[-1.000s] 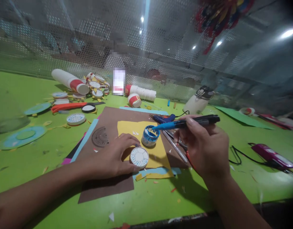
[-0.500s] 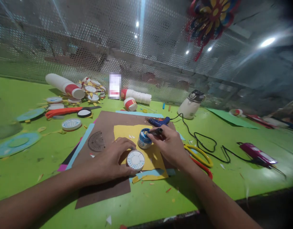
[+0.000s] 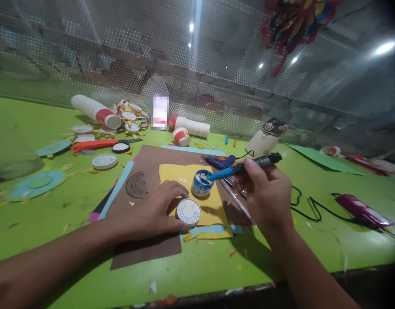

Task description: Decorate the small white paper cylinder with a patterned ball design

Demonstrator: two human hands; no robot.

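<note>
My left hand [image 3: 162, 208] rests on the papers, its thumb and fingers gripping a round white disc [image 3: 188, 212] marked with segments and blue dots. My right hand [image 3: 265, 193] holds a black marker-like tool [image 3: 258, 163] with a blue-coated end, which reaches the rim of a small paint jar [image 3: 202, 183]. Blue paint coats the jar's inside and rim. The jar stands on yellow paper [image 3: 171, 171], just behind the disc. Under the yellow paper lies a brown sheet [image 3: 146, 253].
A blue glue gun [image 3: 220, 161] lies behind the jar. Orange-handled scissors [image 3: 94, 146], paper cups [image 3: 97, 112] and several decorated discs [image 3: 104, 161] are at the left. A white bottle [image 3: 265, 137] stands at the back right, a purple device [image 3: 361, 210] at the far right.
My right hand has moved right and drawn back from the jar, showing more of the tool, now tilted with its back end to the right. My left hand still grips the disc. The view has shifted slightly.
</note>
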